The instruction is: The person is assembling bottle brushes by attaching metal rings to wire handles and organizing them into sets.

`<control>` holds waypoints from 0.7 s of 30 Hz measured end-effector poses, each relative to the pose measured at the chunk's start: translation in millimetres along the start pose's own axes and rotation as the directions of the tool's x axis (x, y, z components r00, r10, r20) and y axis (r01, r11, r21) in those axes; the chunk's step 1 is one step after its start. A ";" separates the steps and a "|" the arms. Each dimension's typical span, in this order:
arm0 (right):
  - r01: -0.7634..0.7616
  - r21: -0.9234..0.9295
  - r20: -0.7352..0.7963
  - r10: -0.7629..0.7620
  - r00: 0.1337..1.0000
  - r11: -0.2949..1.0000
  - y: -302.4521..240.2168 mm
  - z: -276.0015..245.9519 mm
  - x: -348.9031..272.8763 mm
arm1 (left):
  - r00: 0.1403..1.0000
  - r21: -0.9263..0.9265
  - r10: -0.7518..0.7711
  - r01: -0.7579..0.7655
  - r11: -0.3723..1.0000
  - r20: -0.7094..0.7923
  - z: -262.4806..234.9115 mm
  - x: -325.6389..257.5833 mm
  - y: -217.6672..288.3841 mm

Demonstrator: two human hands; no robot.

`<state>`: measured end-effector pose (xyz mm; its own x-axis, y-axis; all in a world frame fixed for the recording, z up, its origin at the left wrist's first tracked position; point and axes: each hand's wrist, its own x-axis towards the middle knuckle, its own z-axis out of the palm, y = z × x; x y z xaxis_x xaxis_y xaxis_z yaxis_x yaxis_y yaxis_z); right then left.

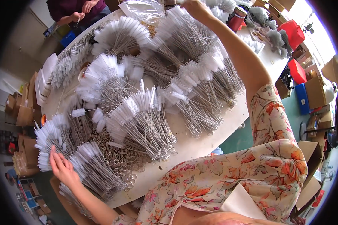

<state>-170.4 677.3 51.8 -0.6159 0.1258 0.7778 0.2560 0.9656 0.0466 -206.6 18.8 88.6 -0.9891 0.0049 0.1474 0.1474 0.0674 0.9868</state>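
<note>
Bundles of thin wire-handled brushes with white bristles cover the table (184,150). Beside the bristle ends of a brush bundle (49,131) at the left edge is my left hand (62,167), its fingers stretched out and nothing seen in them. A second brush bundle (97,165) lies just right of that hand. My right arm reaches far across the table, and my right hand (195,8) is over the far end of a large brush bundle (187,32). The top edge cuts that hand off, and its fingers are hidden.
A heap of metal rings (120,152) lies amid the bundles. At the far side are a clear plastic bag (142,9) and a red jar (237,19). Another person (79,11) stands beyond the table's far left. Cardboard boxes (26,105) are stacked on both sides.
</note>
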 end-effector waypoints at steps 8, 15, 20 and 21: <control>-0.542 -0.043 0.463 0.497 0.734 0.840 9.0 -16.2 -29.8 | 0.976 -0.229 -0.180 0.203 0.952 0.120 -20.3 -70.4 -21.7; -0.384 0.682 0.256 0.290 0.922 0.623 -86.5 -112.3 3.8 | 0.934 -0.209 -0.074 0.155 0.965 0.351 37.8 -94.8 -15.4; -0.537 0.822 0.539 -0.047 0.841 -0.188 -246.3 -185.0 -50.9 | 0.817 -0.258 0.228 -0.101 0.961 0.530 114.2 -124.2 12.2; -0.564 0.720 0.560 -0.143 0.816 -0.404 -268.9 -195.9 -66.1 | 0.800 -0.272 0.264 -0.131 0.953 0.539 125.8 -127.6 13.7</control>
<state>-52.5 364.7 110.7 -0.9564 0.0922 0.2772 -0.2922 -0.2968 -0.9092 -79.0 144.5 74.8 -0.7550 0.5594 0.3421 0.2717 -0.2080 0.9397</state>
